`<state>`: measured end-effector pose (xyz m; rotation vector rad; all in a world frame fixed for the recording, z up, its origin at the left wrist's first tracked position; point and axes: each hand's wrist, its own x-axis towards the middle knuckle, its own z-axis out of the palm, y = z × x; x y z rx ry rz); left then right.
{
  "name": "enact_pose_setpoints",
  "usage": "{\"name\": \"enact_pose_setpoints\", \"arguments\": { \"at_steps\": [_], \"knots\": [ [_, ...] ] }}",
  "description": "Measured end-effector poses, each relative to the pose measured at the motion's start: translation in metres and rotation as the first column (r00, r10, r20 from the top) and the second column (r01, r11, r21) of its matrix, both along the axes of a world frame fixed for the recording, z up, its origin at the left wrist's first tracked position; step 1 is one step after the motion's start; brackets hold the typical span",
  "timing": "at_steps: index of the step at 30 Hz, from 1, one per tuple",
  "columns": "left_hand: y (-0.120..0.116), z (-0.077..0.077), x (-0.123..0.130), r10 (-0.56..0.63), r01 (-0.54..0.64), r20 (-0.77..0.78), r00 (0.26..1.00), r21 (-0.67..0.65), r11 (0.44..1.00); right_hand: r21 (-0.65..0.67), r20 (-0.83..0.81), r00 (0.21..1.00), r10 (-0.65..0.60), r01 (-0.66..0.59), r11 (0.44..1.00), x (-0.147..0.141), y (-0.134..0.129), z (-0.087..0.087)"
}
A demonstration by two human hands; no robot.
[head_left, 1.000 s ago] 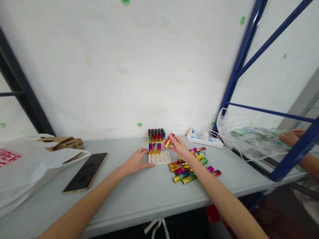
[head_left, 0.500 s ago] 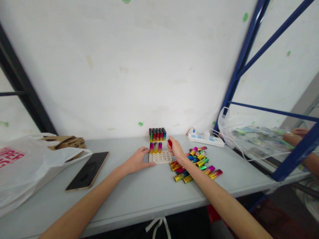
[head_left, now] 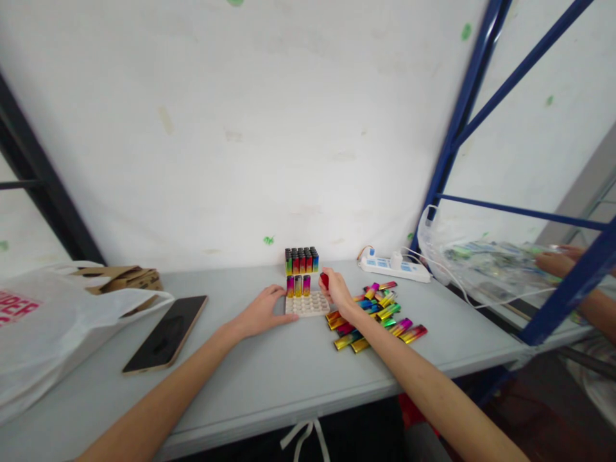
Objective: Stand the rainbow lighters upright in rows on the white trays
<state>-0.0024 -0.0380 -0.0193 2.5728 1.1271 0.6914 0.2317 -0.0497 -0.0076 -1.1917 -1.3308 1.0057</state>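
A white tray (head_left: 308, 304) with rows of small holes lies on the table. Three shiny lighters (head_left: 298, 286) stand upright along its back left. My left hand (head_left: 264, 310) brackets the tray's left end, thumb along the front edge and fingers at the back corner. Just above the tray's right side, my right hand (head_left: 339, 294) pinches a red lighter (head_left: 325, 280), its lower part hidden by the fingers. Behind the tray stands a tight block of black-topped coloured lighters (head_left: 301, 261). Many loose lighters (head_left: 380, 311) lie heaped beneath and beside my right forearm.
A phone (head_left: 166, 333) and a white plastic bag (head_left: 72, 327) by folded cardboard (head_left: 120, 280) lie at left. Back right is a power strip (head_left: 395, 267) with cables. Beyond the blue rack post (head_left: 563, 289), another person's hands (head_left: 558, 262) are near clear plastic bags (head_left: 495, 253).
My right hand with the red lighter has come slightly lower and left, closer to the tray. My left hand stays at the tray's left end. The view has shifted slightly.
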Motion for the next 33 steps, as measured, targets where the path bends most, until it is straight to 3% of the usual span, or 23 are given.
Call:
{"name": "enact_pose_setpoints", "arguments": {
  "at_steps": [6, 11, 20, 25, 33],
  "knots": [
    [0.0, 0.0, 0.0, -0.005, 0.005, -0.006, 1.0, -0.007, 1.0, -0.055, -0.077, 0.997, -0.027, 0.023, 0.998, 0.002, 0.0, 0.001],
    [0.001, 0.0, 0.0, -0.009, 0.009, -0.012, 1.0, -0.003, 1.0, 0.029, -0.133, 0.981, 0.14, -0.137, 0.99, 0.008, 0.004, 0.003],
    [0.0, 0.0, 0.001, -0.005, 0.005, -0.016, 1.0, -0.019, 1.0, 0.319, 0.205, 0.979, 0.02, -0.086, 0.944, 0.025, 0.021, -0.015],
    [0.002, -0.002, 0.001, -0.012, 0.012, 0.002, 1.0, 0.002, 1.0, 0.327, 0.222, 0.975, 0.025, -0.099, 0.94, 0.029, 0.023, -0.018],
    [-0.001, 0.001, 0.001, -0.007, 0.007, 0.003, 1.0, -0.005, 1.0, 0.318, 0.475, 0.872, 0.118, -0.295, 0.901, 0.03, 0.017, -0.011]
  ]
}}
